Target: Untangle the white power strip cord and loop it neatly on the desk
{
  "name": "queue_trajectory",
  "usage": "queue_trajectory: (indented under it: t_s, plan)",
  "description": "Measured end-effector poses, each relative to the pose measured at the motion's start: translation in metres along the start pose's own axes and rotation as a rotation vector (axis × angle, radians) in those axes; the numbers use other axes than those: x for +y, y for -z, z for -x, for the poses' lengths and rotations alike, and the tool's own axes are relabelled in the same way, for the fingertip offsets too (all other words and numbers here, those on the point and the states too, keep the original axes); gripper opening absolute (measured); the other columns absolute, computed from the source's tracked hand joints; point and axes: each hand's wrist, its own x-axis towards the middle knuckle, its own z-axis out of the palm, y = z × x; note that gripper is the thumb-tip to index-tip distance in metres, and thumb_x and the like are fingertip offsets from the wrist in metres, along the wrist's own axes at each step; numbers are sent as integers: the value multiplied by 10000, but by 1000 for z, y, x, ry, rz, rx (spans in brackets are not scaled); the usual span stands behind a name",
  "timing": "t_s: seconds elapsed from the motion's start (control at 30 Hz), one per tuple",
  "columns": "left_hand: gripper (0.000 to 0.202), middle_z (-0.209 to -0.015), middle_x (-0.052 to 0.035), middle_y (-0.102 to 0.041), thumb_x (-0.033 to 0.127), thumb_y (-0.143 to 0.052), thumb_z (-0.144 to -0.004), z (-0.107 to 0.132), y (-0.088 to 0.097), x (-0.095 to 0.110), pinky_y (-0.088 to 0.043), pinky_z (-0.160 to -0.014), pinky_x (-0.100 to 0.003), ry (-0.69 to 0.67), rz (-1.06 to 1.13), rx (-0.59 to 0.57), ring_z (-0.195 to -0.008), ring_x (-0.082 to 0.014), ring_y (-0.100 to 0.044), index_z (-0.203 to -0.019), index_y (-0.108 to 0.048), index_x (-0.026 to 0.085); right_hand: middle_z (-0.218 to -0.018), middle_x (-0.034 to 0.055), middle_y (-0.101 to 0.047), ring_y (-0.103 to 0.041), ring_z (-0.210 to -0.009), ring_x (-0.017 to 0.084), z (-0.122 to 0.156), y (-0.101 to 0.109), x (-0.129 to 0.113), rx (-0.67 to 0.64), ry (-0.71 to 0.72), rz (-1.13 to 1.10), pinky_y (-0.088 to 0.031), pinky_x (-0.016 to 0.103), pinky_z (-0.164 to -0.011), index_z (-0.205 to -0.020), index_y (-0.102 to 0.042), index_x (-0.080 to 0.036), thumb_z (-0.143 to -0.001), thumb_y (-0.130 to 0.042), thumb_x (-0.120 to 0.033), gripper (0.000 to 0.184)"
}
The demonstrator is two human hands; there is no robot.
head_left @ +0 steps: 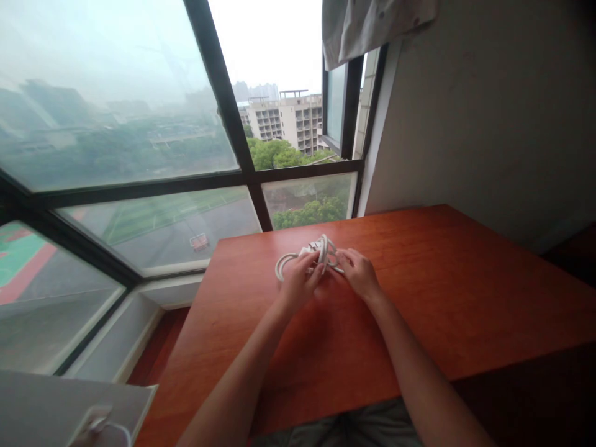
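A white cord (324,244) lies in loops near the far edge of the wooden table, bunched around a white block with dark slots (313,247) that looks like a power strip. My left hand (299,278) grips the bundle from the left, thumb and fingers closed around the looped cord. One loop sticks out to the left beyond its fingers. On the right side, my right hand (357,272) pinches a part of the same cord between thumb and fingers. Both hands partly cover the bundle, so its underside is hidden.
The reddish-brown table (433,279) reaches to the window frame (251,177) ahead and the wall (465,124) at the right. A curtain (372,25) hangs at the top. At lower left, a white plug with a cord (100,424) sits at a wall outlet.
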Motion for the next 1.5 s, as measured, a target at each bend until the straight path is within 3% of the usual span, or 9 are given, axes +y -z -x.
queue_trajectory:
  t_s: [0.13,0.3,0.43,0.7,0.83,0.97,1.1,1.27,1.5]
  plan:
    - [353,-1045,-82,-633,291,-538,-889,3,-5,10,-527,-723,-269,-78,-119,-68,-812,-166,-617,-1231,-613,250,-804,51,-631,-582,-753,180,3,-3,-7,66,-42,30,-406,249,-668,-896,-702,-216,-912,-434,-515,402]
    - [358,-1058,-94,-625,251,-540,-871,5,-12,16,-507,-789,-304,-150,-207,-136,-873,-189,-609,-1223,-609,242,-926,77,-664,-586,-789,191,1,-6,-6,145,-79,-137,-436,272,-706,-1017,-671,-181,-889,-455,-484,393]
    - [334,-1057,-95,-623,193,-557,-828,5,-14,18,-482,-817,-315,-190,-271,-162,-909,-201,-593,-1156,-620,218,-892,77,-680,-581,-721,182,-1,-6,-3,157,-114,-217,-443,278,-675,-944,-667,-156,-868,-457,-435,358]
    - [177,-934,-68,-593,199,-574,-782,8,-15,25,-455,-745,-327,-60,-436,-53,-831,-210,-562,-958,-557,204,-824,70,-673,-585,-722,186,-1,-6,-7,128,-38,-62,-424,272,-667,-889,-645,-175,-863,-395,-320,290]
    - [428,-1180,-125,-542,211,-644,-734,8,-14,31,-395,-928,-446,-58,-554,117,-1070,-301,-511,-1144,-521,208,-786,53,-665,-569,-672,172,-1,-6,-8,114,-39,-74,-415,261,-634,-871,-641,-183,-842,-415,-312,262]
    - [691,-1398,-154,-396,239,-657,-726,4,-11,21,-388,-966,-453,-57,-460,125,-1203,-325,-456,-1360,-384,216,-763,36,-653,-554,-645,155,0,-5,-10,79,-10,-115,-412,249,-608,-865,-652,-178,-810,-472,-312,231]
    - [688,-1240,-129,-536,256,-657,-716,-1,-3,5,-441,-899,-395,-10,-360,70,-1071,-270,-552,-1352,-400,197,-726,21,-633,-530,-609,140,0,-6,-13,44,19,-149,-404,236,-577,-864,-659,-170,-772,-520,-298,210]
    - [434,-1043,-78,-610,243,-658,-697,-4,5,6,-460,-742,-306,73,-381,102,-832,-199,-595,-1125,-600,201,-671,6,-615,-509,-572,130,0,-8,-11,76,-30,-160,-397,232,-559,-812,-646,-174,-752,-538,-315,187]
    - [193,-675,6,-618,311,-583,-789,-5,8,2,-394,-601,-229,97,-212,-73,-602,-130,-534,-892,-697,195,-655,8,-627,-507,-557,130,0,-7,-8,77,-83,-179,-396,230,-544,-831,-675,-165,-750,-556,-342,228]
